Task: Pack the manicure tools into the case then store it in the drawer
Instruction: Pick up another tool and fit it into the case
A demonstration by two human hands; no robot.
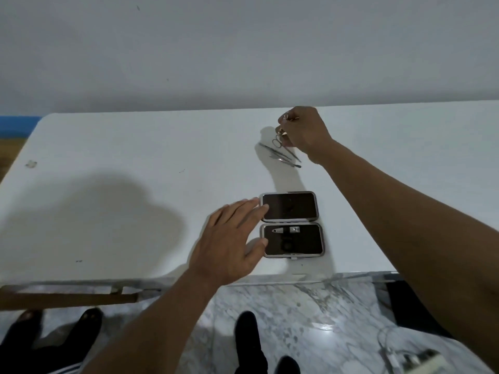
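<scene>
The manicure case (292, 224) lies open flat near the front edge of the white table (135, 163), two dark halves with metal rims. A nail clipper (286, 229) sits in the near half. My left hand (232, 238) rests spread out against the case's left side, fingertips touching both halves. Farther back, my right hand (302, 130) is closed on a small metal tool (289, 117) above a loose pile of tools: small scissors (278, 141) and thin tweezers or files (283, 156) on the table.
The wall runs right behind the table's far edge. A brown ledge (67, 295) sits below the table's front left. The marble floor (297, 319) shows my feet and a cable with a white box (410, 357) at lower right.
</scene>
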